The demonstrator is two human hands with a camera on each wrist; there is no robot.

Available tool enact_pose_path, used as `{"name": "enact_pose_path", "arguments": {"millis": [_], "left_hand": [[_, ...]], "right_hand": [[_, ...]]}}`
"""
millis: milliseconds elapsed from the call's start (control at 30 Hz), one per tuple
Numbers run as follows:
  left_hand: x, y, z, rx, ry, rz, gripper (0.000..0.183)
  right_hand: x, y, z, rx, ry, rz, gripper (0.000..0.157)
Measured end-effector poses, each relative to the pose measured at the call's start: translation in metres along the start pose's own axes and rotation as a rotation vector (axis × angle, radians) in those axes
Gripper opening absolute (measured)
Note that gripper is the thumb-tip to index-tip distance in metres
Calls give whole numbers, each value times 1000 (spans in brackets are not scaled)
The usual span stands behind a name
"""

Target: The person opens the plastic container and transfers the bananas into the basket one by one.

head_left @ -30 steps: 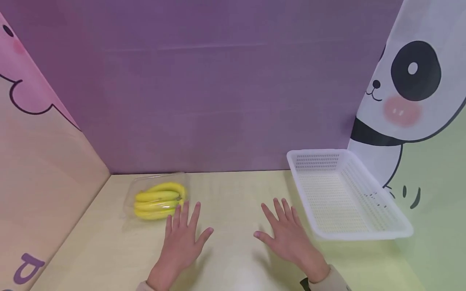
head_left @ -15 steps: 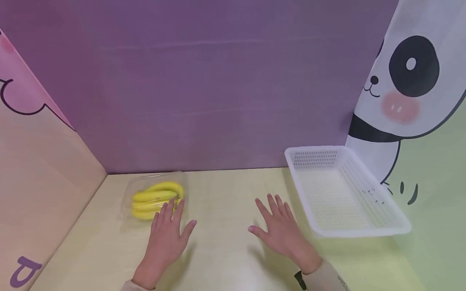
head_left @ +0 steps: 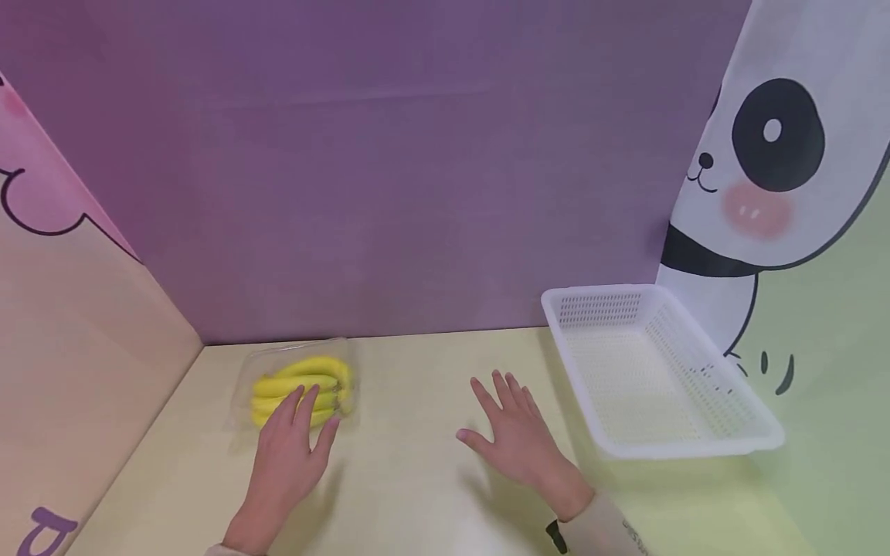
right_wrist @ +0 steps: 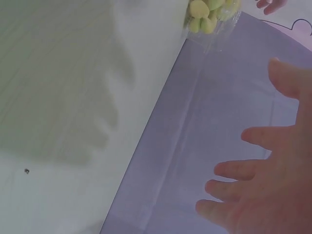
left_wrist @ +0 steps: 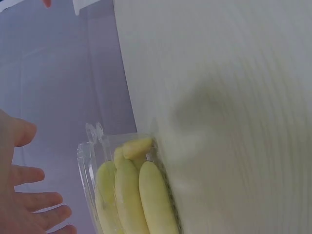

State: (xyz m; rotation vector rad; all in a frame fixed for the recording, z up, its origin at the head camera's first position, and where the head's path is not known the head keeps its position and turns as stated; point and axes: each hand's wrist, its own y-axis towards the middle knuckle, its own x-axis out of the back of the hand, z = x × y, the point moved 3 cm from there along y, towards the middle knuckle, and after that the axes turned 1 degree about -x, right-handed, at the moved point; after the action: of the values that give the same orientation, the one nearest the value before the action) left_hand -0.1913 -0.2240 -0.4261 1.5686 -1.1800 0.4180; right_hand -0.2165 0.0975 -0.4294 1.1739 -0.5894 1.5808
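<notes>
A bunch of yellow bananas lies in a clear plastic box at the back left of the table. My left hand hovers in front of the box, its fingertips overlapping the bananas in the head view. In the left wrist view the left hand is apart from the box, fingers spread and holding nothing. My right hand hangs over the middle right of the table with spread fingers, nothing in it. A white perforated basket stands to its right.
A pale wood-grain table spreads below both hands. Behind it rises a purple backdrop. Printed side panels stand left and right, the right one showing a panda. The basket sits close to the right panel.
My left hand has moved leftward toward the boxed bananas, its fingers bending slightly. The right hand has shifted a little to the left. Box and basket stay where they were.
</notes>
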Motion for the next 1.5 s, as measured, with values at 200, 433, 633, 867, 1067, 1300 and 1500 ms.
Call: {"name": "enact_pose_path", "arguments": {"millis": [200, 433, 633, 867, 1067, 1300, 1500], "left_hand": [[4, -5, 7, 3, -3, -11, 54], [10, 0, 15, 14, -18, -56, 52], [18, 5, 23, 44, -42, -74, 51], [20, 11, 33, 31, -34, -101, 50], [22, 15, 39, 60, -32, -66, 50], [29, 23, 50, 104, -32, -29, 51], [32, 26, 57, 174, -38, 0, 53]], "right_hand": [[-5, 4, 8, 16, 29, -20, 73], [-5, 14, 16, 42, 28, -29, 73], [-4, 23, 23, 54, 40, -23, 73], [-4, 33, 30, 77, 74, -37, 71], [-6, 39, 34, 71, 122, -36, 69], [-7, 47, 44, 81, 175, -24, 68], [-12, 54, 50, 110, 175, -18, 67]]}}
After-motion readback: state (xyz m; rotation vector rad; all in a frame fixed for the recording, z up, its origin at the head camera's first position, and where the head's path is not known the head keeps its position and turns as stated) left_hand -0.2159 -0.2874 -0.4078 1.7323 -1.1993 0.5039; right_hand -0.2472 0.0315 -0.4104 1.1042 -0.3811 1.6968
